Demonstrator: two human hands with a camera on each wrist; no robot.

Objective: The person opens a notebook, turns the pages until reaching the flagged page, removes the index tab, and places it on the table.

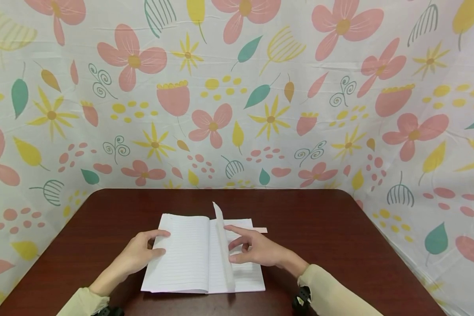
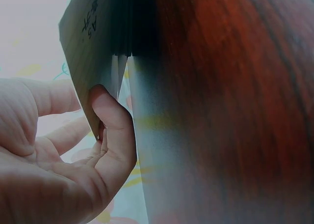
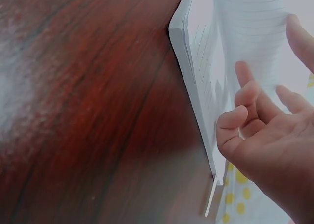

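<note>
An open notebook (image 1: 181,254) with lined pages lies on the table. One leaf (image 1: 224,250) stands nearly upright just right of the spine. My left hand (image 1: 136,252) grips the notebook's left edge, thumb and fingers on either side of it. In the left wrist view the notebook's cover (image 2: 88,37), marked "A5", stands between them. My right hand (image 1: 256,248) is right of the raised leaf, index fingertip and thumb against it. In the right wrist view its fingers (image 3: 250,94) are spread loosely, some bent, before the lined page (image 3: 255,32).
A pale strip (image 1: 262,230) sticks out past the notebook's right edge. The dark brown table (image 1: 320,219) extends around the notebook, its far edge meeting a flower-patterned cloth (image 1: 237,109). Dark wrist bands (image 1: 301,299) sit at the beige sleeves (image 1: 332,294).
</note>
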